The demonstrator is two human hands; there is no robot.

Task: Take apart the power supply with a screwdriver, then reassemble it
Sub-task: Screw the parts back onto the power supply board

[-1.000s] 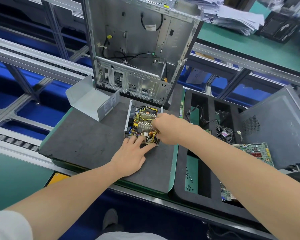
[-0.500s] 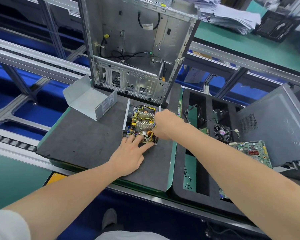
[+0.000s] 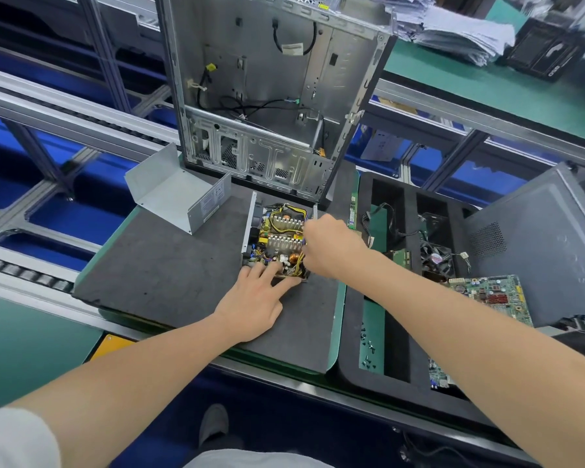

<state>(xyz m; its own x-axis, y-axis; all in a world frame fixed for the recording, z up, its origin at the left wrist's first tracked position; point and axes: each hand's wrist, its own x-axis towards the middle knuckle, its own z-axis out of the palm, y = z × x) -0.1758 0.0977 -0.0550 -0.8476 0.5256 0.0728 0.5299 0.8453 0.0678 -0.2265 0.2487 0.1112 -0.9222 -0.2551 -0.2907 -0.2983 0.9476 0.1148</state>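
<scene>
**While the cover (image 3: 179,194) sits aside, the power supply (image 3: 279,238) lies open**

As it lies mid-frame on the foam mat (image 3: 169,271), the left hand (image 3: 254,305) presses straight fingers on its near edge. The right hand (image 3: 331,248) curls over its right edge; what it grips is hidden.

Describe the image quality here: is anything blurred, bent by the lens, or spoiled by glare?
Head view: light is even and soft, with only a faint shadow under the left hand; the power supply is sharp; the paper stack at top right is smeared; the wide lens stretches the right forearm near the edge; the case shows mild sheen, no harsh glare.
</scene>
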